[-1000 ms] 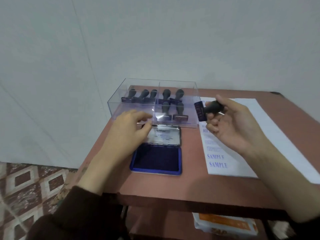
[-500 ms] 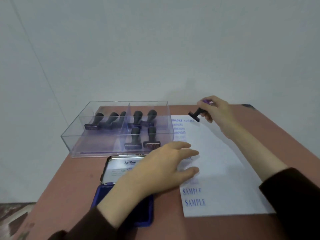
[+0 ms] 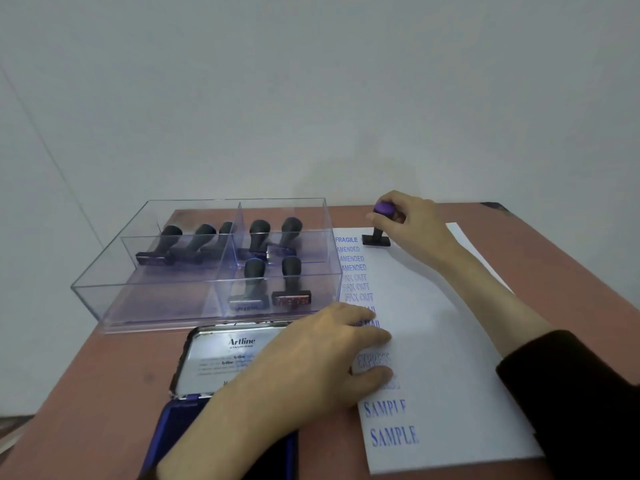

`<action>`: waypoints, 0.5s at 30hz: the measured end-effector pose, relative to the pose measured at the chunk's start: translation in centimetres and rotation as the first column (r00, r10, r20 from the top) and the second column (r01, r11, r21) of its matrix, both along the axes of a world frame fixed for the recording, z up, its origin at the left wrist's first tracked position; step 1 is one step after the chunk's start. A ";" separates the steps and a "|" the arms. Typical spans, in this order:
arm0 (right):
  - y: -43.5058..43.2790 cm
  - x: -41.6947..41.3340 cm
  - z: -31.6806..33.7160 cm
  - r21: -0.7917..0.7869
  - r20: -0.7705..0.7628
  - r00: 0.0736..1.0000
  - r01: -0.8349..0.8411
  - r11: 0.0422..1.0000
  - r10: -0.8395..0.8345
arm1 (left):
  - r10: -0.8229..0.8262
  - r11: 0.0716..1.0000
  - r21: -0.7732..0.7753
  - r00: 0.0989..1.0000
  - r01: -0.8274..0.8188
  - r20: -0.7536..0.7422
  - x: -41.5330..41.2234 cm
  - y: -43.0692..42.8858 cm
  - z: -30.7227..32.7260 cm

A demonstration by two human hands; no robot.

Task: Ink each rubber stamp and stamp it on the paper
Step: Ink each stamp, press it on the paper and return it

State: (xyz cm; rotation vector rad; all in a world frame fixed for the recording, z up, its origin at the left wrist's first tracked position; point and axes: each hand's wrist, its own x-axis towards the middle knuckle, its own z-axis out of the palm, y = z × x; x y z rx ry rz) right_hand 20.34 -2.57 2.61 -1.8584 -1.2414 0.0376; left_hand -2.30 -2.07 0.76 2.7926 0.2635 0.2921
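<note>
My right hand [image 3: 412, 225] grips the purple-topped handle of a black rubber stamp [image 3: 376, 237], which stands upright with its base down on the white paper [image 3: 446, 341], just right of the blue word FRAGILE. My left hand [image 3: 322, 358] lies flat with straight fingers on the paper's left edge, over part of a column of blue stamped words. The open blue ink pad [image 3: 221, 379] lies under my left wrist, its silver lid facing up.
A clear plastic box [image 3: 114, 299] with several dark-handled stamps sits at the back left of the reddish-brown table [image 3: 568, 271]. A grey wall rises directly behind the table. The table's far right corner [image 3: 495, 206] is close to the paper.
My right hand carried the stamp from mid-air to the paper's top and set its base down. My left hand moved from the ink pad lid onto the paper's left edge. The camera view shifted right.
</note>
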 end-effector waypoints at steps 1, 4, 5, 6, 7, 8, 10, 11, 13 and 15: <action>0.0 0.0 0.0 -0.011 0.019 1.000 -0.001 1.000 0.002 | -0.001 1.000 -0.004 1.000 0.001 0.005 0.0 0.0 0.0; 0.2 0.0 -0.2 -0.028 0.060 0.998 -0.013 1.000 0.015 | -0.008 1.000 -0.005 0.999 0.008 0.048 0.0 0.0 -0.2; 0.2 0.1 -0.3 -0.028 0.058 0.998 -0.018 0.999 0.020 | -0.007 1.000 -0.004 0.999 0.007 0.047 0.0 0.1 -0.3; 0.2 0.1 -0.3 -0.027 0.055 0.998 -0.023 0.999 0.024 | -0.006 1.000 -0.002 0.999 0.006 0.043 0.0 0.1 -0.4; 0.2 0.1 -0.4 -0.029 0.055 0.998 -0.026 0.999 0.027 | -0.006 1.000 -0.003 0.999 0.006 0.046 0.0 0.1 -0.4; 0.2 0.2 -0.4 -0.033 0.057 0.998 -0.028 0.999 0.030 | -0.004 1.000 -0.002 0.999 0.004 0.053 0.0 0.1 -0.4; 0.2 0.2 -0.5 -0.042 0.064 0.997 -0.033 0.999 0.035 | -0.001 1.000 -0.001 0.998 0.001 0.065 0.0 0.2 -0.4; 0.2 0.2 -0.5 -0.044 0.065 0.997 -0.036 0.998 0.038 | -0.001 1.000 -0.002 0.998 0.001 0.061 0.0 0.2 -0.5; 0.1 0.2 -0.6 -0.043 0.062 0.997 -0.041 0.998 0.044 | 0.003 1.000 -0.009 0.999 -0.003 0.039 0.0 0.2 -0.6; 0.1 0.2 -0.7 -0.028 0.044 0.998 -0.049 0.998 0.050 | 0.002 1.000 -0.008 0.999 -0.002 0.034 0.0 0.2 -0.4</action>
